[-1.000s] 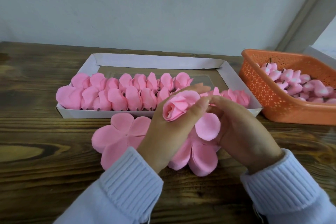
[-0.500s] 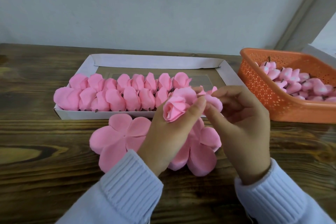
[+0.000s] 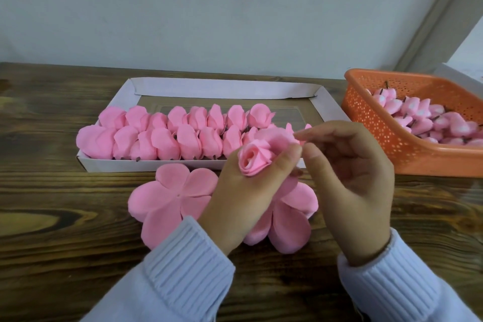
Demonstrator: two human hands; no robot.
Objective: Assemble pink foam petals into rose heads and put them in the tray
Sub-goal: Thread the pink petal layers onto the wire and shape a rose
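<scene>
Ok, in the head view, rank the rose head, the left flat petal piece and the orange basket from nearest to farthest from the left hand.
1. rose head: held in the left hand.
2. left flat petal piece: lying just left of the wrist.
3. orange basket: far off at the right edge.

A half-wrapped pink rose head [image 3: 254,158] is gripped in the left hand [image 3: 243,196], its bloom tilted towards the near left; two flat five-lobed petal sheets lie just near of the tray, one left [image 3: 172,197], one right [image 3: 290,219] and partly hidden; the shallow white cardboard tray [image 3: 209,91] holds two rows of finished rose heads [image 3: 170,136] along its near side.
</scene>
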